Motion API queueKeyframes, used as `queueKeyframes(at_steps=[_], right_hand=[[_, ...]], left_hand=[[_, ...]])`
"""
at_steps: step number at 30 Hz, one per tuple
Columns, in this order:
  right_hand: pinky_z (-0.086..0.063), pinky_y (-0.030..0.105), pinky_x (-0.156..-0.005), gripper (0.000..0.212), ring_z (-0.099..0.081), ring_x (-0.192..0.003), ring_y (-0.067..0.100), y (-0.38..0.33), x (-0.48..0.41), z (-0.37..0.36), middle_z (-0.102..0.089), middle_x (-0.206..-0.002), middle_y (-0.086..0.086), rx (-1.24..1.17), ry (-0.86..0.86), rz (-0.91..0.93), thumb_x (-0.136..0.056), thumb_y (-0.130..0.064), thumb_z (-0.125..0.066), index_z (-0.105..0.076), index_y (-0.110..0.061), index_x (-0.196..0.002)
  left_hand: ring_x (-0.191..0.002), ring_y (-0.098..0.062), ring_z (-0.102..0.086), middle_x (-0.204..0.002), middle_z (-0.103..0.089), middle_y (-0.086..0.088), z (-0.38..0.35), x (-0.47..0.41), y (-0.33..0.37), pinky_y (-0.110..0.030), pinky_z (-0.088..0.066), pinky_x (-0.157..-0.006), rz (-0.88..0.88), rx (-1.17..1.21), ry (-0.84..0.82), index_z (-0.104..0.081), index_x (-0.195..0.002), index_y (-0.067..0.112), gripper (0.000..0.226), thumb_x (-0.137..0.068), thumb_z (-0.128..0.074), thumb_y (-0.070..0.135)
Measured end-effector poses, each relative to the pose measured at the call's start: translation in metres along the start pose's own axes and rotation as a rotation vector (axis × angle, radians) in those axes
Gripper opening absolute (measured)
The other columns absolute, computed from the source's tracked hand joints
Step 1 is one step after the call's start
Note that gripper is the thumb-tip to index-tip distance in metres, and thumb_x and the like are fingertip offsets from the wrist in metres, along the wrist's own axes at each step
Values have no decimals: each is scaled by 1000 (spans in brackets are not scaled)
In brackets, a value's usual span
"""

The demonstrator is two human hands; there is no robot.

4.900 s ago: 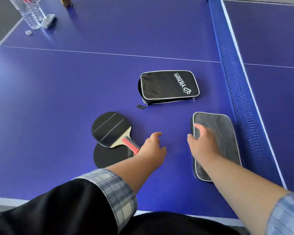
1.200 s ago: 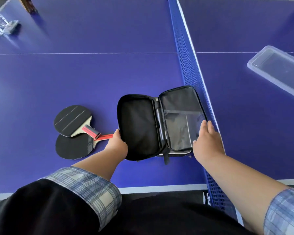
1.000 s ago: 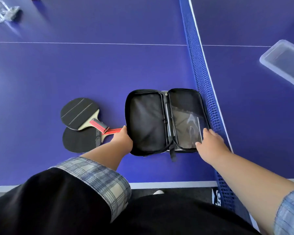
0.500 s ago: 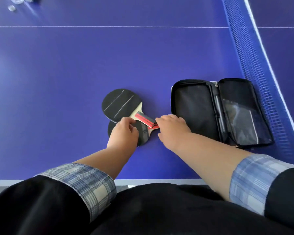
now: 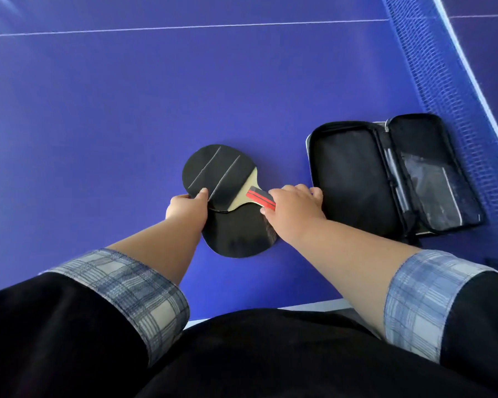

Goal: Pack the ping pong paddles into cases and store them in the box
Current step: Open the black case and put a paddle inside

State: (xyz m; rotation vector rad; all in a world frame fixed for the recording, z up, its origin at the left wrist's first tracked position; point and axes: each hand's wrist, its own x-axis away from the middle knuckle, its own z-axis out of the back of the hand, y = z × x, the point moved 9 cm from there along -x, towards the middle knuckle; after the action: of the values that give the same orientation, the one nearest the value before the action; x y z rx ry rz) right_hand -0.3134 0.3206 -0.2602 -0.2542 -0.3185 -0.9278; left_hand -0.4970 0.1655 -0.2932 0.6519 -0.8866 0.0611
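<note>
both hands moved off open case (image 5: 354,179) onto top paddle (image 5: 213,173): left hand (image 5: 186,208) pinches blade edge, right hand (image 5: 295,209) grips handle (image 5: 258,195). paddle lying on second paddle (image 5: 236,237), just left of case, so loading comes next I reckon

- Lying face up above the blue bench (image 5: 98,124), partly resting on another blade: upper paddle (image 5: 213,176), showing black rubber crossed by two pale lines, a pale wooden neck and a red-and-black handle pointing right.
- Lying flat on the bench beneath it: lower paddle (image 5: 239,237), showing a plain black blade nearer the person, handle hidden.
- Being pinched at the upper paddle's blade edge by the left hand (image 5: 187,208); being gripped at its handle by the right hand (image 5: 293,211).
- Lying unzipped and spread flat just right of both paddles: black case (image 5: 354,179), left half showing dark lining, right half carrying a clear pocket.
</note>
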Motion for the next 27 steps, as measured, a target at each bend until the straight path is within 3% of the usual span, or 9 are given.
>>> queueKeyframes(at_steps=[4,8,12,16,20,23,25,27], right_hand=[[-35,41,-83,30,-55,-100,26,-9,-2,11,-59,-96,-3,-72,11,-9,-96,-51,-51,-62,-24,-105],[-41,39,-82,21,-58,-91,23,10,16,36,-59,-92,-6,-322,94,-81,-92,-46,-60,-63,-25,-98],[-47,43,-87,21,-61,-90,22,70,49,46,-62,-95,-5,-444,126,-250,-90,-45,-62,-65,-27,-99],[-52,42,-82,18,-62,-89,22,142,81,43,-61,-92,-7,-497,180,-438,-85,-43,-67,-66,-27,-94],[-50,37,-69,18,-61,-81,21,188,93,28,-60,-86,-5,-528,160,-534,-85,-46,-67,-60,-29,-85],[-43,33,-64,24,-61,-78,23,202,88,13,-61,-85,-2,-546,126,-550,-84,-47,-68,-53,-29,-79],[-47,35,-67,26,-62,-79,24,203,83,4,-63,-87,-1,-549,99,-540,-82,-48,-70,-53,-28,-79],[-50,38,-69,29,-62,-79,25,202,79,-2,-62,-87,-2,-536,74,-522,-80,-48,-71,-52,-27,-77]], left_hand=[[-61,-25,-44,-72,-51,0,8,-7,14,-25,-36,-54,-20,87,3,-66,-82,25,15,-89,-58,35],[-72,-22,-70,-88,-72,12,4,5,53,-30,-54,-62,-235,76,10,-66,-114,33,36,-82,-55,45],[-77,-16,-73,-93,-73,15,-48,34,100,-40,-60,-83,-387,-21,-102,-64,-122,30,37,-87,-59,41],[-83,-27,-74,-92,-71,11,-128,74,135,-41,-61,-81,-484,-144,-274,-63,-106,31,15,-92,-59,26],[-87,-31,-73,-92,-76,2,-192,91,149,-42,-60,-82,-533,-335,-387,-70,-98,26,22,-85,-53,17],[-89,-34,-72,-97,-76,-6,-215,84,146,-47,-59,-84,-514,-412,-404,-69,-96,24,23,-80,-54,17],[-91,-35,-71,-101,-75,-7,-220,84,143,-47,-58,-86,-513,-446,-390,-67,-102,19,23,-83,-54,16],[-89,-35,-71,-100,-74,-6,-219,84,141,-45,-58,-86,-521,-458,-365,-64,-94,21,15,-85,-53,15]])
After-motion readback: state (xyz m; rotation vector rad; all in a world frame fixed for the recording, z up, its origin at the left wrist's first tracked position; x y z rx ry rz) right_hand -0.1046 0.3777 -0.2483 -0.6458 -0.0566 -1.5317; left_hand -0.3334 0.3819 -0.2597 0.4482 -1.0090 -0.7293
